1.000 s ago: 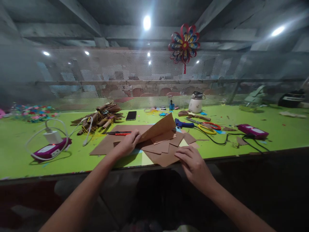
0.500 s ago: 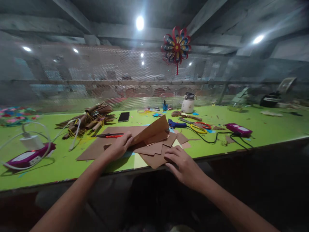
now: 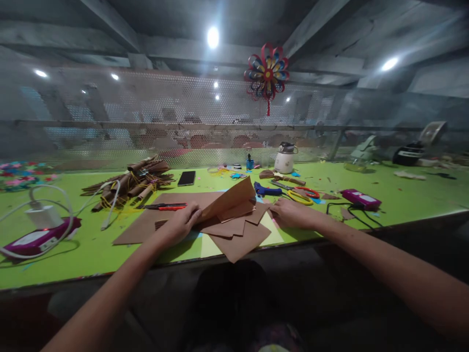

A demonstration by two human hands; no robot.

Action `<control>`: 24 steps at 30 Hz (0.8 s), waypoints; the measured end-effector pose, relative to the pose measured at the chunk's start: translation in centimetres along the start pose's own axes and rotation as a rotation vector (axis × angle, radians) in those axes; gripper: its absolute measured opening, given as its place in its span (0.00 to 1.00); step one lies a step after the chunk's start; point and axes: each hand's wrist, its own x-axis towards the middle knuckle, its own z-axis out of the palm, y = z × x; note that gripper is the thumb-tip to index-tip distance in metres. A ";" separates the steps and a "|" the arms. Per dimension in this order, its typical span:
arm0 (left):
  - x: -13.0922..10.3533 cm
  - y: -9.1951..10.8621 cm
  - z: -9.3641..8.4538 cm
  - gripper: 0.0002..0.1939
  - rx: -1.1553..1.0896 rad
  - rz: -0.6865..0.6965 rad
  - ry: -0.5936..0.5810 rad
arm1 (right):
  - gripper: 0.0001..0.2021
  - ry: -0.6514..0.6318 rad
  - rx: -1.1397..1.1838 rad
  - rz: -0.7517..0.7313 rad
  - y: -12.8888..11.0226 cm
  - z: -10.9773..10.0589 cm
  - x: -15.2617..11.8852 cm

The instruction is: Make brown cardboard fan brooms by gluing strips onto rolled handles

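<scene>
My left hand (image 3: pixel 185 220) is closed on the lower left end of a brown paper sheet (image 3: pixel 232 198), whose far side stands up at a slant. Under and in front of it lie several cut brown paper pieces (image 3: pixel 238 239), overlapping on a pale yellow sheet (image 3: pixel 275 235). My right hand (image 3: pixel 293 213) rests low over the table at the right edge of these pieces. Its fingers are pressed together, and what they hold is hidden. Just beyond it are a blue glue gun (image 3: pixel 268 189) and scissors with yellow and red handles (image 3: pixel 300 196). Red-handled pliers (image 3: pixel 164 206) lie beside my left hand.
On the green table (image 3: pixel 91 259) are rolled brown paper tubes (image 3: pixel 134 186), a phone (image 3: pixel 186 178), a white jug (image 3: pixel 285 159) and a purple power strip (image 3: pixel 361 199) with black cords. Another power strip (image 3: pixel 40 239) with white cables is at left. A mesh screen (image 3: pixel 164 107) stands behind.
My right hand has moved forward and right, off the front brown piece to where a brown scrap lay, and its fingers have closed. My left hand keeps holding the raised sheet.
</scene>
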 end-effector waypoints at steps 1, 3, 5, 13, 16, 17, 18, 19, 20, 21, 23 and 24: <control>0.0 0.1 0.0 0.11 0.000 0.004 0.001 | 0.08 -0.020 -0.024 -0.041 0.0 0.0 -0.1; -0.1 0.2 0.0 0.11 0.000 0.005 0.005 | 0.09 -0.008 -0.070 -0.077 0.2 -0.1 -0.5; -0.1 0.4 -0.1 0.12 0.000 -0.005 -0.001 | 0.10 0.035 -0.113 -0.089 0.6 -0.3 -1.2; 0.0 1.0 -0.3 0.12 0.002 -0.011 -0.046 | 0.12 0.254 0.096 0.023 3.7 0.2 -4.1; 0.0 0.8 -0.2 0.14 0.007 -0.016 -0.048 | 0.10 0.246 0.188 0.064 5.2 0.6 -5.1; 0.0 0.7 -0.1 0.14 0.011 -0.016 -0.048 | 0.09 0.245 0.198 0.106 5.7 0.5 -5.4; -0.1 0.7 -0.1 0.14 0.015 -0.013 -0.049 | 0.09 0.246 0.207 0.160 6.2 0.2 -5.8; -0.1 0.6 -0.1 0.15 0.016 -0.010 -0.052 | 0.09 0.250 0.221 0.220 6.6 -0.2 -6.3; -0.1 0.6 -0.1 0.15 0.016 -0.008 -0.058 | 0.09 0.261 0.239 0.281 7.0 -0.7 -6.8; -0.1 0.6 -0.1 0.15 0.014 -0.007 -0.066 | 0.09 0.278 0.264 0.340 7.3 -1.2 -7.2; -0.2 0.7 -0.2 0.16 0.003 -0.010 -0.079 | 0.10 0.333 0.368 0.455 7.5 -2.3 -7.9; -0.2 0.8 -0.2 0.16 -0.007 -0.013 -0.084 | 0.12 0.367 0.463 0.511 7.4 -2.8 -8.2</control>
